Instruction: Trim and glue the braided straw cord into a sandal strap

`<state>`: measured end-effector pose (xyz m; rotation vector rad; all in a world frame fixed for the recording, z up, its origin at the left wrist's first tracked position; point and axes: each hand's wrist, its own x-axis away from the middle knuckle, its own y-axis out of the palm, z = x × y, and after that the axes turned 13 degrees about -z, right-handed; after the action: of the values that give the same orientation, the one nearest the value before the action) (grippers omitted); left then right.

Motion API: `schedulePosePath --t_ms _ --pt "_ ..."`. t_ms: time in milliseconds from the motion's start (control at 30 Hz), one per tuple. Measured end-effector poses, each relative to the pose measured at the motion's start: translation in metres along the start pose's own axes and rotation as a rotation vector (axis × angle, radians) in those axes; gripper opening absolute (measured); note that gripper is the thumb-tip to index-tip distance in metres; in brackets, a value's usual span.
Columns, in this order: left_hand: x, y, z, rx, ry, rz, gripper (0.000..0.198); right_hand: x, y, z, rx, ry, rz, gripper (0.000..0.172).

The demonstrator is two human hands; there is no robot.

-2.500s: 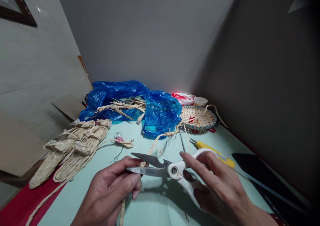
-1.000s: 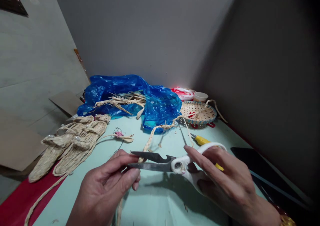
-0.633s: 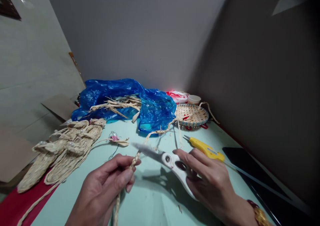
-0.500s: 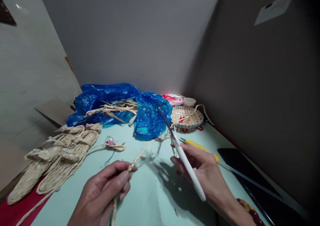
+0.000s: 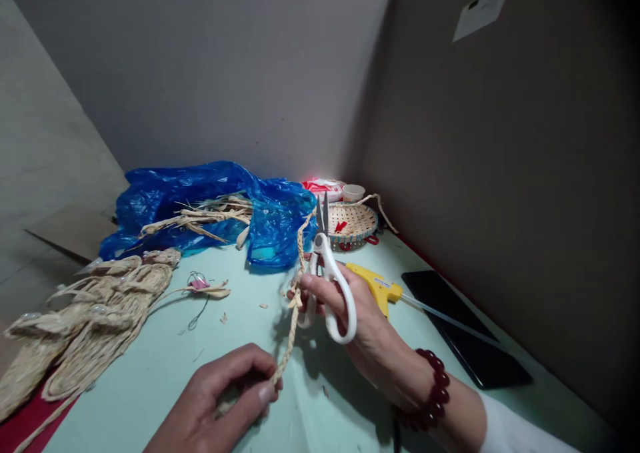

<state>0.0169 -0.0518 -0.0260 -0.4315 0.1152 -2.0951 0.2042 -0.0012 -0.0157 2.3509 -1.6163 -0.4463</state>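
Note:
My left hand (image 5: 220, 389) is closed in a pinch on a pale braided straw cord (image 5: 291, 336). From there the cord rises to my right hand (image 5: 357, 306), whose thumb and fingers pinch it near a spot with loose fibre ends. White-handled scissors (image 5: 343, 303) hang in the same right hand, their blades pointing up and slightly parted. Beyond the right hand, the cord runs upward past the scissors toward the basket. Behind the right wrist lies a yellow glue gun (image 5: 380, 289) with a clear glue stick in its back.
Woven straw sandals (image 5: 107, 319) lie at the left. At the back, a blue plastic bag (image 5: 280, 233) holds dry straw strips (image 5: 210, 214). A shallow woven basket (image 5: 353, 221) and a small cup (image 5: 353, 193) stand back right, and a black flat device (image 5: 465, 333) lies at right.
My right hand has turned the scissors upright and now grips the cord too. My left hand has slid lower along the cord. The view has swung slightly right.

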Motion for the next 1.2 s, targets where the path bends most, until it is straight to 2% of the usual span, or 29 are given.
schedulePosePath --t_ms 100,167,233,367,500,667,767,800,833,900,1033,1200 --pt "0.001 -0.002 0.002 -0.205 -0.001 -0.022 0.026 -0.008 0.002 0.000 0.021 -0.047 0.007 0.028" --pt "0.000 -0.003 0.005 -0.220 0.007 0.012 0.023 -0.014 0.003 -0.001 0.029 -0.086 -0.008 0.038" --pt "-0.003 -0.005 0.010 -0.063 0.034 0.021 0.019 -0.019 0.007 -0.002 0.047 -0.122 -0.021 0.042" --pt "-0.015 -0.005 0.022 0.351 0.121 -0.018 0.029 -0.027 0.016 -0.003 0.076 -0.168 -0.036 0.043" --pt "-0.025 -0.005 0.025 0.467 0.169 0.084 0.028 -0.039 0.021 -0.002 0.127 -0.138 -0.072 0.043" --pt "-0.029 -0.014 0.013 0.626 0.171 0.217 0.028 -0.047 0.011 -0.011 0.279 -0.058 -0.104 0.039" --pt "-0.033 -0.023 0.006 0.651 0.189 0.295 0.027 -0.038 -0.003 -0.011 0.460 -0.041 -0.057 0.035" --pt "-0.035 -0.025 0.005 0.659 0.196 0.323 0.027 -0.033 -0.009 -0.009 0.615 -0.059 -0.036 0.034" --pt "-0.036 -0.028 0.005 0.670 0.201 0.350 0.027 -0.028 -0.015 -0.007 0.768 -0.094 -0.015 0.033" --pt "-0.039 -0.032 0.004 0.695 0.206 0.396 0.027 -0.018 -0.026 0.000 1.021 -0.246 -0.056 0.030" --pt "-0.040 -0.036 0.001 0.745 0.206 0.450 0.021 -0.011 -0.042 0.012 1.419 -0.504 -0.195 0.053" --pt "-0.040 -0.037 -0.006 0.772 0.201 0.449 0.016 -0.014 -0.048 0.017 1.669 -0.590 -0.210 0.064"
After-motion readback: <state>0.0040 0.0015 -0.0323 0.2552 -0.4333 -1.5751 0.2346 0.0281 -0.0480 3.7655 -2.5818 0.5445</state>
